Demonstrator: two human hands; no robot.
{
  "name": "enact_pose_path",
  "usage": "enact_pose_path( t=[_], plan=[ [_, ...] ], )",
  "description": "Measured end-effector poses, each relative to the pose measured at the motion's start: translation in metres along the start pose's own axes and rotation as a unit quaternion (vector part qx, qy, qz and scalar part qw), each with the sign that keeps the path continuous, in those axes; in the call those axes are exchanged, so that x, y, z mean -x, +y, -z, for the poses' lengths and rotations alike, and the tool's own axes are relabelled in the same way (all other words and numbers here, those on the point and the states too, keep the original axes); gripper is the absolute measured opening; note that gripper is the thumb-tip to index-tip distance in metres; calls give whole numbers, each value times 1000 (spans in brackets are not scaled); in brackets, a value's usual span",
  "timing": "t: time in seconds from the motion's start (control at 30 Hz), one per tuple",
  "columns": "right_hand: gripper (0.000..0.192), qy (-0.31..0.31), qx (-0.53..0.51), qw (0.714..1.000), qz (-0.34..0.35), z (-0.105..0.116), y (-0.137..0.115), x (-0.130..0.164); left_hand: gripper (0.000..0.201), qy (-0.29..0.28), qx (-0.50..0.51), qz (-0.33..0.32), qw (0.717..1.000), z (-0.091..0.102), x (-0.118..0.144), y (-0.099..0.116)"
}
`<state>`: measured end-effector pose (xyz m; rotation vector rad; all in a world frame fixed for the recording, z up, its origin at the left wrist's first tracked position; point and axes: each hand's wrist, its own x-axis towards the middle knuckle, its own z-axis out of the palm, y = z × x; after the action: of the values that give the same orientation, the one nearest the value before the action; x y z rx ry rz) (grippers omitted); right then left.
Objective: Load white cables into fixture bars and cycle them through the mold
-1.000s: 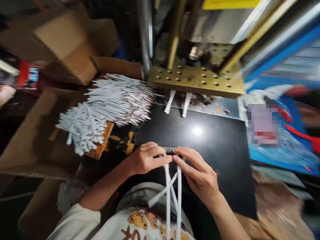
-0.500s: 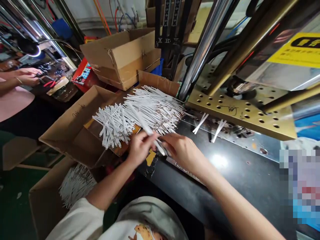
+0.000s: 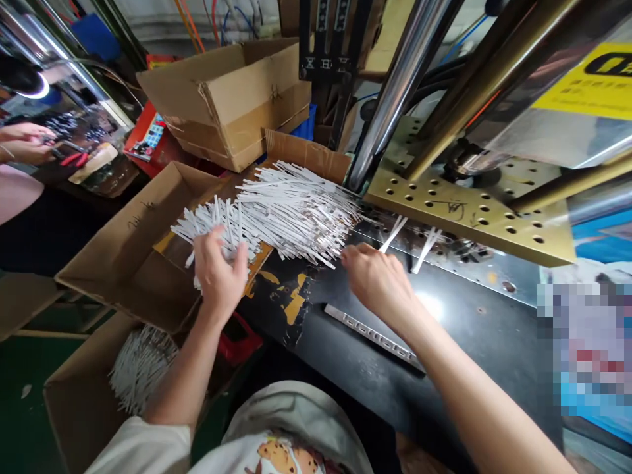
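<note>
A cluttered workshop, a black counter (image 3: 459, 329) running under a press with a brass-coloured perforated plate (image 3: 469, 210) and a shiny steel column (image 3: 395, 85). The left hand (image 3: 217, 273) lies palm-down with its fingers spread on the near end of a big heap of white strips (image 3: 281, 214), pressing on them rather than closed around any. The right hand (image 3: 378, 280) hovers loosely curled at the heap's other edge, its fingertips by the strip ends; whether it pinches one I cannot tell. Just beside that hand, nearer the person, a narrow metal bar (image 3: 372, 336) lies flat on the counter, untouched. Two white strips (image 3: 409, 240) poke out from beneath the plate. The heap rests over an open cardboard box (image 3: 123, 263), with another box (image 3: 232, 105) behind it and a third lower down holding more white strips (image 3: 141, 365). At the far left, another person's hands (image 3: 24, 141) work at a separate bench.
</note>
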<state>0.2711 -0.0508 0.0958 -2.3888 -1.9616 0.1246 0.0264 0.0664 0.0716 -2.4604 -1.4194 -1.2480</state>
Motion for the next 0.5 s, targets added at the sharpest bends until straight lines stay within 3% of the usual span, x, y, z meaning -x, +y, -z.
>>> enact_pose_path(
  t=[0.07, 0.13, 0.17, 0.33, 0.4, 0.5],
  plan=[
    [18, 37, -87, 995, -14, -6, 20, 28, 10, -123, 124, -107, 979, -2, 19, 34],
    [16, 104, -185, 977, -18, -16, 34, 58, 10, -221, 164, -213, 937, -10, 28, 60],
    [15, 140, -218, 965, -25, -21, 38, 73, 11, -244, 147, -260, 923, -18, 27, 68],
    [9, 273, -260, 921, -99, -49, 40, 143, 15, -280, 6, -405, 870, -73, -2, 83],
    [9, 285, -289, 906, -119, -58, 35, 162, 19, -282, -14, -432, 856, -89, -10, 87],
    [13, 281, -342, 887, -128, -65, 27, 176, 22, -277, 9, -434, 857, -97, -13, 97]
  ],
)
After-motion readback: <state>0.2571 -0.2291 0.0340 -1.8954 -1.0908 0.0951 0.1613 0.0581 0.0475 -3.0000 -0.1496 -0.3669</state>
